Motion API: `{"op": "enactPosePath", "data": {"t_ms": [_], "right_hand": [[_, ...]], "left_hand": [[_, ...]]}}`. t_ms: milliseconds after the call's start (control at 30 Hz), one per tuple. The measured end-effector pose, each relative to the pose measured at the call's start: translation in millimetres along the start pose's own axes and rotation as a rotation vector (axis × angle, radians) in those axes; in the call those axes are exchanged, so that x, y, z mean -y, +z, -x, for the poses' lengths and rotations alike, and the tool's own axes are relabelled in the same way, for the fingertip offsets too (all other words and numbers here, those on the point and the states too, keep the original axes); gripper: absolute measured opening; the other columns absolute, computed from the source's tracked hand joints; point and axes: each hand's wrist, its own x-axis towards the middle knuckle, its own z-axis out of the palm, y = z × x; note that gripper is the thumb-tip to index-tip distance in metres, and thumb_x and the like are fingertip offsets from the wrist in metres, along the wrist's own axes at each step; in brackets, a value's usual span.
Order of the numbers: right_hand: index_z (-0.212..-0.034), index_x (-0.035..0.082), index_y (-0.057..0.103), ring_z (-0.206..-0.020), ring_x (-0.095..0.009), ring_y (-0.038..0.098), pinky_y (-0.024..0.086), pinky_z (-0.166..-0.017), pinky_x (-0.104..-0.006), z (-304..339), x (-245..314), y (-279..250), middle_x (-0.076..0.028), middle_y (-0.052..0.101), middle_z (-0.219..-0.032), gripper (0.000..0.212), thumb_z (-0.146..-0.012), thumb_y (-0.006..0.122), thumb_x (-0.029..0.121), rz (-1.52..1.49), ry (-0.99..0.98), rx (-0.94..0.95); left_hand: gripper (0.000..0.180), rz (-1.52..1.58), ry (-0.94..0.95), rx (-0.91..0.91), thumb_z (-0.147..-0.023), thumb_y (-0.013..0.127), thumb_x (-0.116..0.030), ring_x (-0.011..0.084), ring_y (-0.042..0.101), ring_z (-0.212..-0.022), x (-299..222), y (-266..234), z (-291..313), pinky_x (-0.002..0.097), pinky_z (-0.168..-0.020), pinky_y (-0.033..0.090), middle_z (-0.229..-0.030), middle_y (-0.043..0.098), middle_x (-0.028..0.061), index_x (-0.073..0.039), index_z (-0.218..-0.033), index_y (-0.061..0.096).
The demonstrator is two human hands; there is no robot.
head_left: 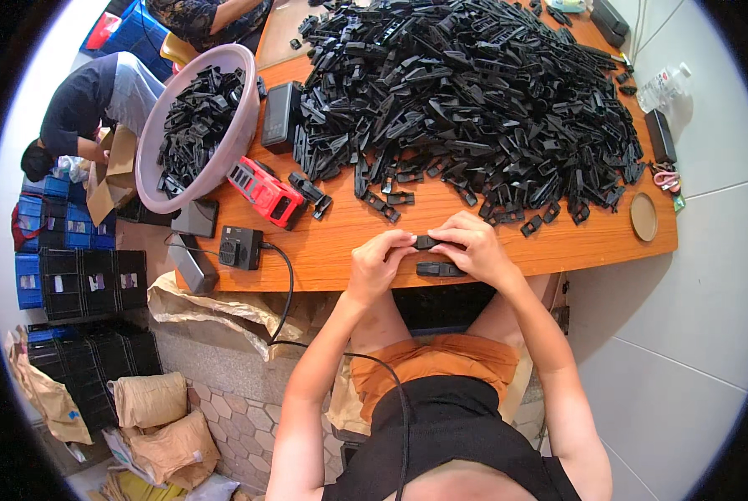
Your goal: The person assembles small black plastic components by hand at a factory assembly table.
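Note:
Between my two hands, just above the table's near edge, is a small black plastic part (427,242). The fingers of my left hand (381,259) pinch its left end. My right hand (474,249) pinches the other end with thumb and forefinger. A second, longer black plastic piece (439,270) lies on the wood right below, close to my right hand. Beyond my hands rises a large heap of black plastic parts (466,100), with several loose ones along its near side. The exact kind of these parts cannot be made out.
Left of the heap are a pink tub (147,159) of black parts, a red toy-like vehicle (267,194), a dark box (280,117) and a small black cabled device (240,248). A round lid (644,217), scissors (666,180) and bottle (664,87) are rightward. People work at far left.

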Motion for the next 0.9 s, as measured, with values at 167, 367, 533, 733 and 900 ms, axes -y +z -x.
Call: {"op": "enactPosePath", "data": {"t_ms": [167, 367, 533, 733, 900], "right_hand": [[-0.093, 0.004, 0.072, -0.085, -0.027, 0.062, 0.050, -0.075, -0.0359, -4.6, 4.2, -21.6, -0.009, 0.066, -0.087, 0.021, -0.074, 0.075, 0.012, -0.058, 0.106, 0.204], [-0.097, 0.002, 0.067, -0.090, -0.028, 0.062, 0.049, -0.079, -0.0375, -30.9, 13.3, -9.8, -0.012, 0.065, -0.087, 0.027, -0.077, 0.074, 0.019, -0.087, 0.176, 0.261], [-0.100, 0.002, 0.054, -0.093, -0.031, 0.058, 0.049, -0.078, -0.0406, -63.6, 13.9, 55.8, -0.013, 0.057, -0.093, 0.035, -0.077, 0.074, 0.019, 0.162, 0.110, 0.011], [-0.097, 0.006, 0.052, -0.087, -0.031, 0.056, 0.049, -0.076, -0.0416, -78.1, -1.8, 55.9, -0.011, 0.055, -0.089, 0.028, -0.077, 0.070, 0.014, 0.435, 0.030, -0.027], [-0.102, 0.007, 0.055, -0.087, -0.030, 0.056, 0.049, -0.079, -0.0404, -67.3, -1.0, 38.0, -0.012, 0.055, -0.089, 0.025, -0.080, 0.067, 0.012, 0.420, 0.075, 0.015]], "left_hand": [[0.017, 0.025, 0.038, 0.039, -0.080, 0.069, 0.003, 0.0210, 0.070, -0.083, -12.3, -1.5, 7.7, 0.0291, -0.071, 0.055, -0.091, 0.070, 0.0111, 0.001, -0.096, 0.063], [0.017, -0.307, -0.034, -0.330, -0.085, 0.066, -0.005, 0.0292, 0.063, -0.089, 4.2, -23.5, -24.6, 0.0363, -0.077, 0.050, -0.095, 0.065, 0.0149, 0.000, -0.101, 0.063], [0.024, -0.237, -0.261, -0.352, -0.082, 0.072, -0.012, 0.0232, 0.065, -0.081, 27.3, -30.0, -75.2, 0.0330, -0.072, 0.052, -0.089, 0.067, 0.0144, 0.002, -0.100, 0.062], [0.032, -0.008, -0.350, -0.331, -0.085, 0.069, -0.009, 0.0125, 0.063, -0.073, 43.6, -54.8, -55.3, 0.0259, -0.067, 0.050, -0.084, 0.069, 0.0067, -0.003, -0.116, 0.061], [0.054, 0.840, -0.554, -0.227, -0.093, 0.057, -0.004, 0.0090, 0.058, -0.090, 27.1, -64.6, -33.1, 0.0255, -0.081, 0.050, -0.105, 0.061, 0.0031, -0.011, -0.143, 0.038]]}}
